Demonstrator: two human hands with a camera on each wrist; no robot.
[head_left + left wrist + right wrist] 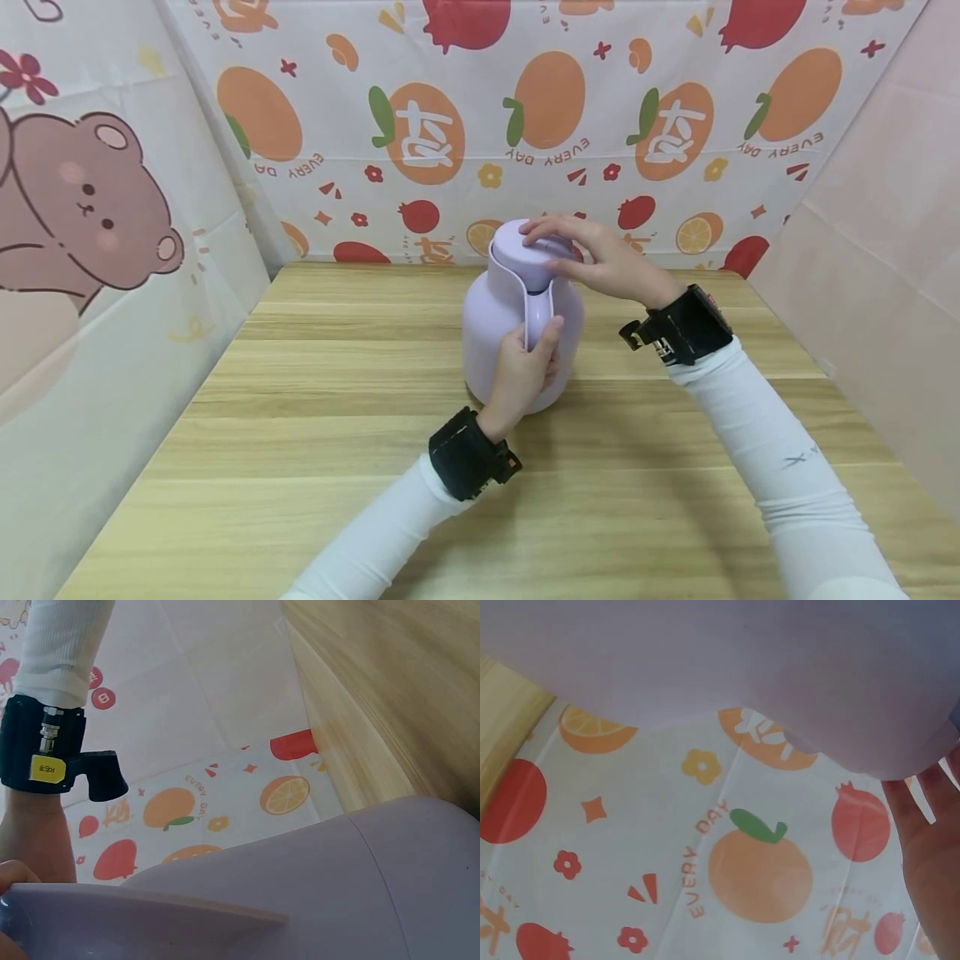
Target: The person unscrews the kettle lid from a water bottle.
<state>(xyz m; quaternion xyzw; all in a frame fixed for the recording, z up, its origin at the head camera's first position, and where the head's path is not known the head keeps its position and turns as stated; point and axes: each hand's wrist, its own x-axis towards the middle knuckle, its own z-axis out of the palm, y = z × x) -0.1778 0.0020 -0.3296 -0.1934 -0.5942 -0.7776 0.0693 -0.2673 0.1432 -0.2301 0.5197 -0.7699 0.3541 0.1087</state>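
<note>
A lilac thermos jug (486, 329) stands upright on the wooden table, its handle (538, 312) turned toward me. My left hand (522, 367) grips that handle, with the thumb along its near side. On top of the jug sits a round lilac lid (516, 247). My right hand (611, 262) holds this lid from the right, fingers across the top and thumb at the near edge. Up close, the left wrist view shows the jug's smooth body (322, 877). In the right wrist view, the fingers (922, 802) meet the lid's rim, their tips partly hidden.
The wood-grain table (337, 417) extends around the jug. Close behind it hangs a fruit-print cloth (480, 100). A bear-print cloth (202, 150) borders the left side, and a plain pale cloth (885, 225) the right. Black wrist straps (465, 454) with camera mounts encircle both wrists.
</note>
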